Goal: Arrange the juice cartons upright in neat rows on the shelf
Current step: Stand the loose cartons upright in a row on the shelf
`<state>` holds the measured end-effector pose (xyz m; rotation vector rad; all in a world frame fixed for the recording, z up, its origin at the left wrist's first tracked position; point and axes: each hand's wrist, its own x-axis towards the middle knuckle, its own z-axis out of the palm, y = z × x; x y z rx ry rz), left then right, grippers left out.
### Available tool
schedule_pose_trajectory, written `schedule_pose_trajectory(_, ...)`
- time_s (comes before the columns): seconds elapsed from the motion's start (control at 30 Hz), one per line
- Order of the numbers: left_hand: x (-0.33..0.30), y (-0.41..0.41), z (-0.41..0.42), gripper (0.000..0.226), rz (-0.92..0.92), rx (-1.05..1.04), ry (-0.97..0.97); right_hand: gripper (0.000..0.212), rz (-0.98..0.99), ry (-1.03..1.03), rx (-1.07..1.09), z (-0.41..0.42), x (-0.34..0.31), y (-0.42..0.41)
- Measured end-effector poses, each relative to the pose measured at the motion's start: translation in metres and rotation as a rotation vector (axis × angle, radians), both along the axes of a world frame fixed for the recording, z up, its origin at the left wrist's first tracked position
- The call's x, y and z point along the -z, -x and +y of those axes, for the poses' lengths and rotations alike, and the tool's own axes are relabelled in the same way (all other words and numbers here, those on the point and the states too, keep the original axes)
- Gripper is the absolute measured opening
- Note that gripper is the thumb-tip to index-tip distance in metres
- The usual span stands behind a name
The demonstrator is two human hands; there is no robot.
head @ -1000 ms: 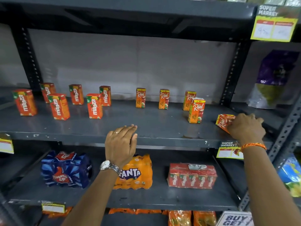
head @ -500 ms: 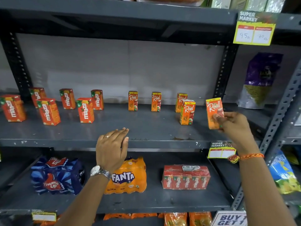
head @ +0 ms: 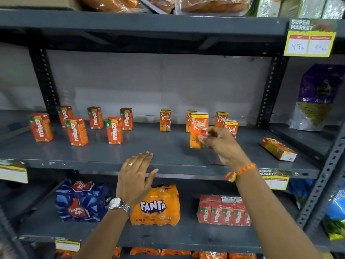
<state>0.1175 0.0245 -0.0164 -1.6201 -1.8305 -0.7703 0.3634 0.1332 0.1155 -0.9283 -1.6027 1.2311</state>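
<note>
One boxy glossy carton (head: 198,130) in right hand (head: 218,144)

- We face a dark grey metal rack (head: 149,23) with perforated uprights (head: 270,90) at left and right.
- Behind it we note a pale grey wall (head: 149,81), plain and evenly lit.
- A yellow price tag (head: 310,38) marked "Super Market" hangs from the top tier's edge; smaller tags (head: 276,179) sit on lower edges.
- Lower tier: blue Thums Up pack (head: 82,200), orange Fanta pack (head: 158,206), red Maaza multipack (head: 224,212).
- In the right-hand bay we see a purple pouch (head: 317,98).
- Wrapped goods (head: 205,4) on top.
</note>
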Motion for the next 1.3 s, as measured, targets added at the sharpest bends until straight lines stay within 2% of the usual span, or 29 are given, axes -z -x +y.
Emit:
schedule_pose_trajectory(0.2, 0.002, -0.003, 0.0, 0.054, -0.031, -0.005, -0.012, 0.019, -0.054, -0.053, -0.082, 0.022, 0.008, 0.077)
schedule_pose_trajectory(0.3, 0.002, -0.004, 0.0, 0.054, -0.03, -0.011, -0.01, 0.035, -0.136, -0.081, -0.073, 0.031, 0.014, 0.105)
schedule_pose_trajectory(0.4, 0.002, -0.003, 0.001, 0.054, -0.026, -0.007, -0.011, 0.042, -0.198, -0.091, -0.074, 0.037, 0.02, 0.124)
schedule_pose_trajectory(0.57, 0.002, 0.001, -0.001, 0.056, -0.002, -0.004, -0.012, 0.045, -0.31, -0.147, -0.058, 0.04, 0.03, 0.139)
schedule_pose_trajectory(0.73, 0.002, -0.001, -0.001, 0.055, -0.005, 0.002, -0.034, 0.036, -0.343, -0.168, -0.045, 0.042, 0.034, 0.143)
schedule_pose_trajectory(0.9, 0.003, -0.002, 0.0, 0.054, -0.02, 0.001, -0.038, 0.038, -0.379, -0.166, -0.044, 0.041, 0.032, 0.143)
schedule_pose_trajectory(1.03, 0.006, -0.001, 0.002, 0.054, -0.029, 0.008, -0.062, 0.047, -0.376, -0.159, -0.074, 0.032, 0.021, 0.129)
schedule_pose_trajectory(1.1, 0.008, 0.0, 0.004, 0.053, -0.035, 0.014, -0.084, 0.05, -0.298, -0.158, -0.045, 0.027, 0.011, 0.105)
schedule_pose_trajectory(1.17, 0.009, -0.001, 0.006, 0.053, -0.062, 0.009, -0.113, 0.042, -0.165, -0.175, 0.012, 0.023, 0.001, 0.07)
schedule_pose_trajectory(1.23, 0.008, -0.006, 0.009, 0.052, -0.11, -0.003, -0.146, 0.031, -0.08, -0.211, 0.125, 0.022, -0.007, 0.026)
schedule_pose_trajectory(1.3, 0.007, -0.012, 0.012, 0.052, -0.154, -0.03, -0.169, 0.024, -0.162, -0.305, 0.369, 0.024, -0.013, -0.022)
